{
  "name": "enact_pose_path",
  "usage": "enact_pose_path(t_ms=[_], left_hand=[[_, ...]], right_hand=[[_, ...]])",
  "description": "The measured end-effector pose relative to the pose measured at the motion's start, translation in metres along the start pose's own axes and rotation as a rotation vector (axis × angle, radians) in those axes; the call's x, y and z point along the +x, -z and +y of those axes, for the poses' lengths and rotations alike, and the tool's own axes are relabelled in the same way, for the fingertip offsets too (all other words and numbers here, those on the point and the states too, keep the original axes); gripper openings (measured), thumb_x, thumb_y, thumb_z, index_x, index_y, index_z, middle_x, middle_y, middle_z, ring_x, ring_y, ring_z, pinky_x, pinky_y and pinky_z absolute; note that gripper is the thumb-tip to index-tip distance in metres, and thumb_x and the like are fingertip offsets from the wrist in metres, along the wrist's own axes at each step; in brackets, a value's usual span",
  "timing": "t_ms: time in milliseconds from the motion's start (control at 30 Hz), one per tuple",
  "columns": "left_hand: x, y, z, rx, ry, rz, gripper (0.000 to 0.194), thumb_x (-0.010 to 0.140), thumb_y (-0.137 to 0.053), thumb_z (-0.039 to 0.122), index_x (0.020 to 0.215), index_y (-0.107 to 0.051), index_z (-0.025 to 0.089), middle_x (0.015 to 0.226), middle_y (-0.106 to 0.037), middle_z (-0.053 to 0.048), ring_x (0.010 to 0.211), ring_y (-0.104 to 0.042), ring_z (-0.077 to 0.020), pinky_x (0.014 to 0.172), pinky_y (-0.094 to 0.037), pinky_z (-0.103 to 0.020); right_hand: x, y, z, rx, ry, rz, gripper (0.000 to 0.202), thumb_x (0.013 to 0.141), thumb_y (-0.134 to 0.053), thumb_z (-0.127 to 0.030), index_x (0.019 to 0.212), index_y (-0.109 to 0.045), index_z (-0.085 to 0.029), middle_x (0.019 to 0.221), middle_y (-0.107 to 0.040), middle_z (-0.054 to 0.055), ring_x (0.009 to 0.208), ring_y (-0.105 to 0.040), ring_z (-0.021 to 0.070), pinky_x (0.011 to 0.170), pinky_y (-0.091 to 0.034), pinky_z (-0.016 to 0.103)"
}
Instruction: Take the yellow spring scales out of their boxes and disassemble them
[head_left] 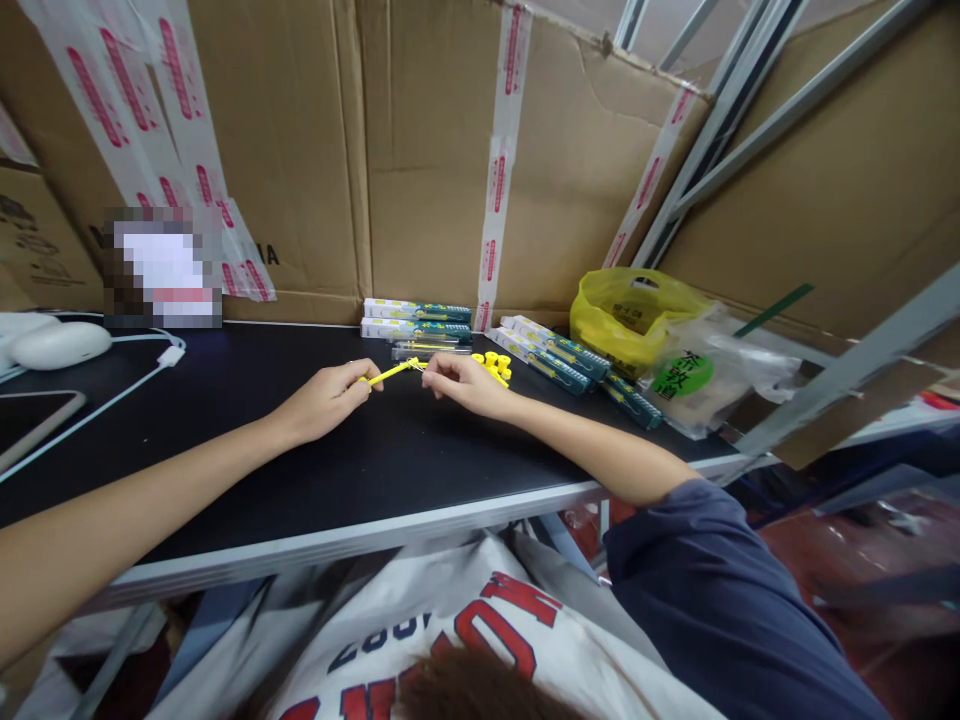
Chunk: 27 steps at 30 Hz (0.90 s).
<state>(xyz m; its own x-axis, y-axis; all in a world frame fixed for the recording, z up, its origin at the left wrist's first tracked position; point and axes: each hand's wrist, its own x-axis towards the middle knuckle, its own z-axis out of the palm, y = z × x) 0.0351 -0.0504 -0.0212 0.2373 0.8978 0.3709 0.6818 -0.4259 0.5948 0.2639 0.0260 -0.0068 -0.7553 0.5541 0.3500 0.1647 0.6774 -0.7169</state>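
My left hand [330,398] pinches one end of a thin yellow stick [391,373] above the black tabletop. At the stick's other end, my right hand [461,383] has its thumb and fingers pressed together beside a small tangle of thin pale strands; what lies between the fingertips is too small to tell. Several small yellow pieces [493,366] lie just behind my right hand. Clear slim packs [429,348] rest behind both hands, in front of two stacked white and green boxes [416,320].
More slim boxes [555,350] lie at the right, near a yellow plastic bag [630,318] and a clear bag [694,375]. White cables [171,355] and a phone [37,420] are at the left. Tall cardboard [427,150] stands behind the table [300,500].
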Motion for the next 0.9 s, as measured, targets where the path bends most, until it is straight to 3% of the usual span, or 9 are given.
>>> enact_pose_path(t_ms=[233,433,600,767,900], left_hand=[[0.001,0.0,-0.001,-0.031,-0.013,-0.086,0.024,0.085,-0.033,0.027,0.085,-0.056,0.019,0.074,-0.06,0.001,0.065,-0.056,-0.0153,0.064,-0.043,-0.026],[-0.001,-0.004,0.008,-0.029,-0.088,-0.082,0.029,0.088,-0.048,0.045,0.099,-0.058,0.02,0.084,-0.066,-0.001,0.076,-0.061,-0.0171,0.071,-0.046,-0.028],[-0.003,-0.008,0.011,-0.113,-0.098,-0.086,0.03,0.09,-0.048,0.046,0.101,-0.055,0.019,0.072,-0.06,0.001,0.064,-0.06,-0.0142,0.062,-0.047,-0.026],[-0.003,-0.007,0.01,-0.109,-0.088,-0.023,0.025,0.088,-0.051,0.044,0.094,-0.053,0.019,0.077,-0.058,0.002,0.058,-0.058,-0.0112,0.058,-0.047,-0.025],[-0.003,-0.008,0.012,-0.181,-0.083,-0.047,0.022,0.087,-0.055,0.041,0.091,-0.047,0.02,0.074,-0.054,0.004,0.057,-0.059,-0.0108,0.057,-0.048,-0.024]], right_hand=[[-0.003,0.001,-0.014,-0.157,0.106,0.097,0.029,0.09,-0.053,-0.038,0.074,-0.058,-0.014,0.068,-0.053,-0.001,0.059,-0.041,0.0092,0.057,-0.033,0.022],[-0.009,-0.006,-0.017,-0.255,0.161,0.037,0.034,0.092,-0.05,-0.042,0.073,-0.057,-0.015,0.064,-0.05,-0.002,0.058,-0.04,0.009,0.057,-0.031,0.022],[-0.012,-0.007,-0.02,-0.497,0.263,0.025,0.031,0.094,-0.048,-0.038,0.074,-0.055,-0.016,0.066,-0.053,-0.001,0.06,-0.044,0.0091,0.059,-0.03,0.021],[-0.015,-0.007,-0.02,-0.786,0.454,-0.039,0.032,0.097,-0.041,-0.039,0.081,-0.057,-0.016,0.077,-0.06,0.003,0.073,-0.053,0.0122,0.062,-0.031,0.023],[-0.016,-0.01,-0.016,-0.86,0.469,-0.075,0.037,0.097,-0.039,-0.044,0.08,-0.058,-0.017,0.077,-0.06,0.004,0.074,-0.055,0.0128,0.06,-0.029,0.024]])
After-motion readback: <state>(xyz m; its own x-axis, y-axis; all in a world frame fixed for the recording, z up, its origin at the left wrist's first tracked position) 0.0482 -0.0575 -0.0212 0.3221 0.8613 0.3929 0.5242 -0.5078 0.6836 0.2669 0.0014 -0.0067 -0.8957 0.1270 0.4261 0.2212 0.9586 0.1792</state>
